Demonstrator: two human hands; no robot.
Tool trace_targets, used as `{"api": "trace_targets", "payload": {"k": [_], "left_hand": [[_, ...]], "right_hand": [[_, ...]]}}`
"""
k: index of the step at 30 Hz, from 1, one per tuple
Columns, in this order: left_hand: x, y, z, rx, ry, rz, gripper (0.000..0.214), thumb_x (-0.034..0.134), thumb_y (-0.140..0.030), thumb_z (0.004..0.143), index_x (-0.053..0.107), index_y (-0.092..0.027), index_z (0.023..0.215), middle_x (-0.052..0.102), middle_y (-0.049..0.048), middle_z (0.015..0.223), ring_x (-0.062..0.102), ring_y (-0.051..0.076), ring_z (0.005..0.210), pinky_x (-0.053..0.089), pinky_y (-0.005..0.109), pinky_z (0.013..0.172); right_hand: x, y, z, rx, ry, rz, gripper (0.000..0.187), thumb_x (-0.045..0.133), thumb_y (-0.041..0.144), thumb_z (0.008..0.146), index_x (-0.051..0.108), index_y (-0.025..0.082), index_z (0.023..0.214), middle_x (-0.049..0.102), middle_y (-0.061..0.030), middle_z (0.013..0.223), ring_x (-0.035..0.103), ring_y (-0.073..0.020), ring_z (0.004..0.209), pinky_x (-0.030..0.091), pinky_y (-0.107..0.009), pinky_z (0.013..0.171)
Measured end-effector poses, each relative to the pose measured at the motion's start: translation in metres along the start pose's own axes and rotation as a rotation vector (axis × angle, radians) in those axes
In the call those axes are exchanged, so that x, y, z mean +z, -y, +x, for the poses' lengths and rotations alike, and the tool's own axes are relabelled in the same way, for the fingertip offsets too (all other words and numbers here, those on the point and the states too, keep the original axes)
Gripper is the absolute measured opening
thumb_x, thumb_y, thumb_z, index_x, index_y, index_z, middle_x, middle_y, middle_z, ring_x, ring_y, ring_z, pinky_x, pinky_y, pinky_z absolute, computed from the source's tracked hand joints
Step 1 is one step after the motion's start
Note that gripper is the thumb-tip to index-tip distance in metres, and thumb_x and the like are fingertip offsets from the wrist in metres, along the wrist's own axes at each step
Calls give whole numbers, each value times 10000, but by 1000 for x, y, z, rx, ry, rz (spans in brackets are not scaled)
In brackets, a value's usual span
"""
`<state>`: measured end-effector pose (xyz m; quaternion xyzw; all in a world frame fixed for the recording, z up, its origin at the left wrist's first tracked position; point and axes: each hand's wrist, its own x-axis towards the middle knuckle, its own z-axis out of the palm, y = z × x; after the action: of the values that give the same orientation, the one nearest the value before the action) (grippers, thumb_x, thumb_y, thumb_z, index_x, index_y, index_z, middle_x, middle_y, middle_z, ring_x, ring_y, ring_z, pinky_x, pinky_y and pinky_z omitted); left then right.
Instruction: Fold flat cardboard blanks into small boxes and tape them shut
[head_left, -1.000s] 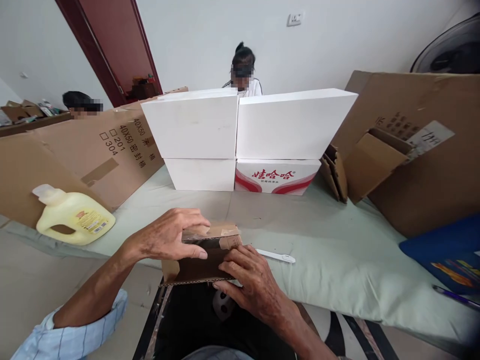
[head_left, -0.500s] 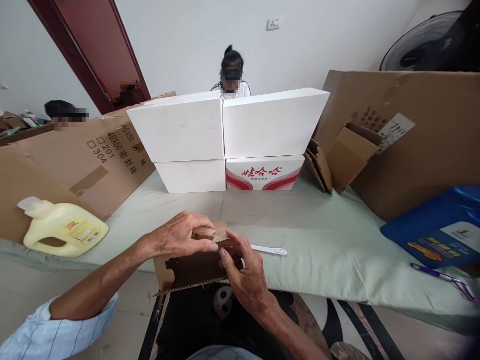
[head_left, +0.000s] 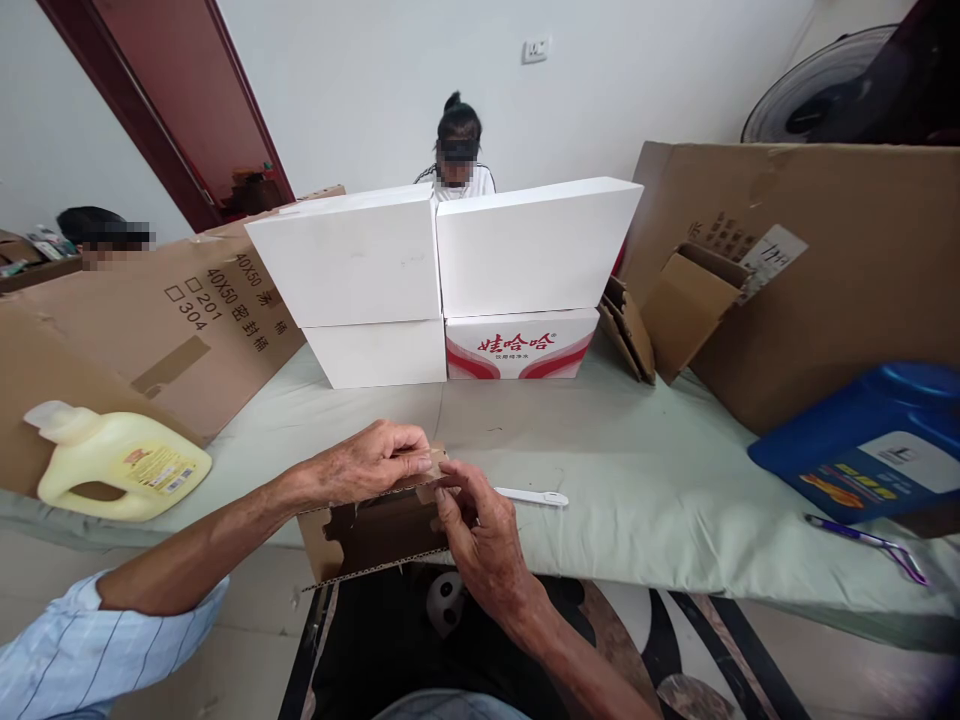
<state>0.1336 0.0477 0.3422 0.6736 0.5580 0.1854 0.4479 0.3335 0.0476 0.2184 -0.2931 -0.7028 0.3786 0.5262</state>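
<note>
A small brown cardboard box (head_left: 382, 530) is at the table's front edge, its open side and dark inside turned toward me. My left hand (head_left: 367, 462) is closed at the far upper edge, thumb and forefinger pinching a cardboard flap. My right hand (head_left: 487, 535) curls round the box's right end, thumb on the near side and fingers by the flap. Part of the box is hidden behind both hands. Just beyond my right hand, a slim white plastic tool (head_left: 534, 496) lies on the green-grey cloth.
Stacked white cartons (head_left: 517, 345) stand ahead, a person (head_left: 459, 165) behind them. A pale yellow jug (head_left: 120, 465) is left. At right are a blue jug (head_left: 862, 440), a purple-handled tool (head_left: 862, 540) and folded cardboard (head_left: 686, 310). Large cartons (head_left: 847, 270) flank the table.
My left thumb and forefinger have come together on the flap, which they stood apart around before. The view has shifted slightly; my right hand stays at the box's right end.
</note>
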Motion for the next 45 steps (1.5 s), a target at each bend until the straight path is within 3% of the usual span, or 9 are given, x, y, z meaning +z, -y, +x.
{"api": "trace_targets", "payload": {"k": [7,11,15,22,28,32,36,41,45], "left_hand": [[-2,-4,5,46,-98,-21,360,567,-490,1052,485,-221,827,363,-63,729,297,115,635,269,260,557],[1,-14,13,132,-162,27,351,562,-480,1039,488,-223,811,329,-65,725,277,119,634,258,274,566],[6,-26,18,268,-231,-8,335,533,-446,1060,533,-212,821,396,-49,731,329,125,649,324,282,594],[-14,-48,21,518,-345,-290,391,656,-510,1059,565,-198,841,728,45,927,397,72,553,389,246,504],[-39,-54,-3,567,-599,-471,319,859,-342,914,582,-203,837,639,-27,698,410,55,479,299,177,431],[-42,-48,-26,553,-776,-642,214,825,-192,850,614,-207,881,577,-50,695,322,34,446,288,170,422],[-39,-32,-41,536,-880,-808,90,697,-130,826,651,-187,879,510,-57,710,295,35,444,336,177,438],[-37,-7,-57,503,-966,-965,76,613,-127,753,570,-185,729,382,-69,675,265,46,442,320,171,424],[-32,14,-70,497,-1053,-1035,136,615,-172,712,486,-205,686,311,-75,648,234,62,442,310,186,418]], "right_hand": [[3,4,1,9,61,60,326,555,207,1094,625,273,1405,795,-2,953,701,-123,675,587,-233,636],[4,2,-1,-4,59,60,478,546,206,1097,543,291,1567,795,-15,981,732,-148,750,603,-260,671],[5,-1,-2,43,83,80,595,557,231,1091,438,274,1673,792,-15,957,710,-160,732,601,-282,660],[1,1,11,140,142,90,381,566,282,1063,621,208,1432,794,-41,923,723,-165,740,606,-279,664],[-5,0,57,253,194,144,362,622,395,1009,647,198,1312,795,-55,978,715,-160,677,591,-266,565],[-1,-4,92,264,236,147,465,644,483,1003,647,162,1339,789,-58,958,674,-137,569,592,-301,598],[13,-12,117,190,227,53,505,629,545,1004,692,145,1305,789,-82,938,719,-194,719,582,-329,675],[23,-26,141,121,189,-43,526,624,578,1001,716,156,1301,789,-121,1079,726,-230,832,600,-386,756],[14,-13,142,-73,-4,-182,419,620,529,1026,730,175,1221,765,-152,1143,719,-281,951,627,-476,832]]}}
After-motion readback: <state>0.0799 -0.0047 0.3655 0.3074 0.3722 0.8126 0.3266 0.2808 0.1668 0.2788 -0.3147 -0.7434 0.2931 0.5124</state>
